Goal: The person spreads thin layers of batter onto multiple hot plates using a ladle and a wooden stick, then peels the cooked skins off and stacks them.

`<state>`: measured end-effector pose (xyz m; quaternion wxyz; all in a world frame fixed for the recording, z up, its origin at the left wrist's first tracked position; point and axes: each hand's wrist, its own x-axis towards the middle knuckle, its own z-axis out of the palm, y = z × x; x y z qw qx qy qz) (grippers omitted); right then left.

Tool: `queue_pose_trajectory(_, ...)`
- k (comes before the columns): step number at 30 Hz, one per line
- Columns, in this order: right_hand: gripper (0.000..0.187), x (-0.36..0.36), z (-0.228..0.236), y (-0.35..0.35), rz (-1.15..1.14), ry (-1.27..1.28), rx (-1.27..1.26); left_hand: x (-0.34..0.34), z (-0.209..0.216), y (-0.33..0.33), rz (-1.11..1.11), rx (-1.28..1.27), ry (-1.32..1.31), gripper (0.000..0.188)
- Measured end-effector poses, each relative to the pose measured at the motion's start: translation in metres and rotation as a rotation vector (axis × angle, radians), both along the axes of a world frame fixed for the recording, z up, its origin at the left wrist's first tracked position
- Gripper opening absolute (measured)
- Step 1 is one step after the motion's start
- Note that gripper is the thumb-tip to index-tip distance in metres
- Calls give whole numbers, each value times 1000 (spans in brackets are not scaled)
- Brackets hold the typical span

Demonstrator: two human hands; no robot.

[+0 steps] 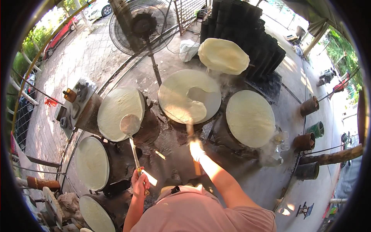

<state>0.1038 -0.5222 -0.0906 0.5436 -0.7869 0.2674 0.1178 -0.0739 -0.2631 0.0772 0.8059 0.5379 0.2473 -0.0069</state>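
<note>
My left hand (141,183) grips the handle of a long metal ladle (130,125), its round bowl over the edge of the left griddle. A small pale flat blade (150,177) shows beside that hand; I cannot tell whether the hand holds it too. Straight ahead, my right hand (197,151), blurred, is closed round a wooden-handled batter spreader (190,129), whose tip reaches the near edge of the middle griddle (210,96). Pale batter (174,92) covers that griddle's left side and curls in a thick patch near the front; a grey area at the right is bare.
Round flatbreads cook on griddles at right (250,118), left (119,112) and lower left (92,164). Behind the middle one lies a stack of finished flatbreads (224,56). A standing fan (143,25), stacked black cylinders (239,31) and steam are around. Rusty cans (309,106) line the right.
</note>
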Motion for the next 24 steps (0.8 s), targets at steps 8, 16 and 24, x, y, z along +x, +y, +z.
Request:
queue_pose_trajectory(8,28,27,-13,-112,109,15,175,35,9,-94,10,-61,48,22)
queue_pose_trajectory(16,37,67,10,-172,458,-161,-165,65,18,-153,28,-169,56,21)
queue_pose_trajectory(24,28,9,23,-170,670,126,132,81,13,-137,14,-195,55,21)
